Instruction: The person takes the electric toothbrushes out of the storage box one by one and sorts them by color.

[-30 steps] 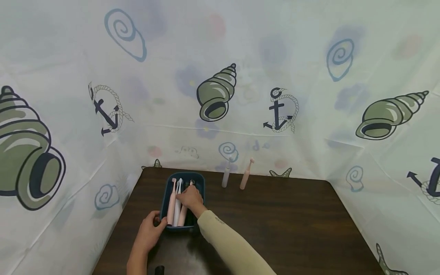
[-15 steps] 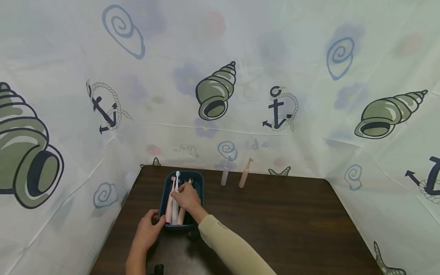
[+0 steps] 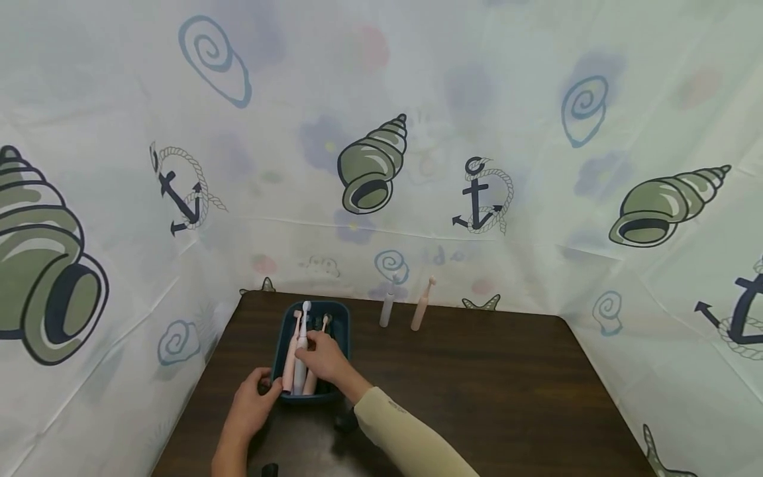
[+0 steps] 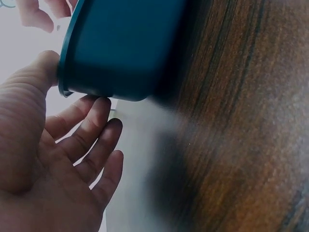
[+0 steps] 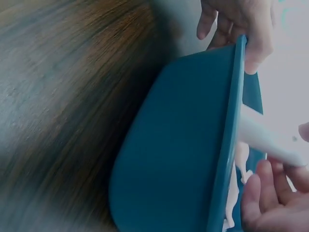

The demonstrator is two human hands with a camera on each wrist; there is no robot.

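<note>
My right hand (image 3: 328, 361) pinches a white electric toothbrush (image 3: 300, 377) by its handle, over the dark blue plastic bin (image 3: 341, 317). In the right wrist view, this toothbrush (image 5: 265, 137) slants up past the bin's rim, its lower end inside. A pink electric toothbrush (image 3: 289, 364) lies at the bin's left side, and another pink toothbrush (image 3: 310, 383) is partly hidden under my right hand. At the near left corner, my left hand (image 3: 250, 404) holds the bin, thumb on the rim and fingertips against the outer wall, as the left wrist view shows the bin (image 4: 120, 48).
Behind and right of the bin, a white electric toothbrush (image 3: 386, 311) and a pink electric toothbrush (image 3: 420, 311) stand upright on the dark wooden table (image 3: 477, 377). A pale cloth (image 3: 286, 172) printed with shells and anchors hangs around the table.
My right hand has taken hold of the white toothbrush and raised it, its head lifting above the pink one beside it. My left hand stays on the bin's corner.
</note>
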